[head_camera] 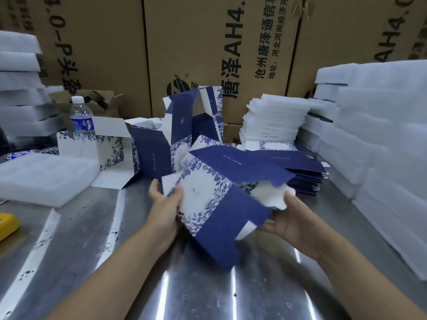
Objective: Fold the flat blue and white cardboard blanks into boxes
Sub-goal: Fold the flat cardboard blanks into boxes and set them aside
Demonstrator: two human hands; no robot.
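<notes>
Both hands hold one blank (208, 199) in the air, just above the near middle of the steel surface (208, 292). The blank is half opened and tilted. A white panel with blue flowers faces up, and dark blue panels go off from it toward the near side and the far right. The left hand (165, 204) grips the left edge of the white panel, with the thumb on top and the fingers curled behind the edge. The right hand (293, 222) holds the right side, with the thumb pressed on a white flap and the fingers under the card. This part is blurred, so I cannot tell how the flap is bent.

Beyond the blank, in the far middle, stand opened boxes (150, 153), some upright and some on their side, with flaps open. To the right of them lies a low pile (307, 174) of flat blanks. Behind the pile and along the right edge stand tall stacks of white foam (381, 146). More foam is stacked at the far left, and a foam tray (44, 176) lies on the surface near it. A bottle (81, 116) stands just behind the leftmost box. Brown cartons (208, 42) with printed text close the far side.
</notes>
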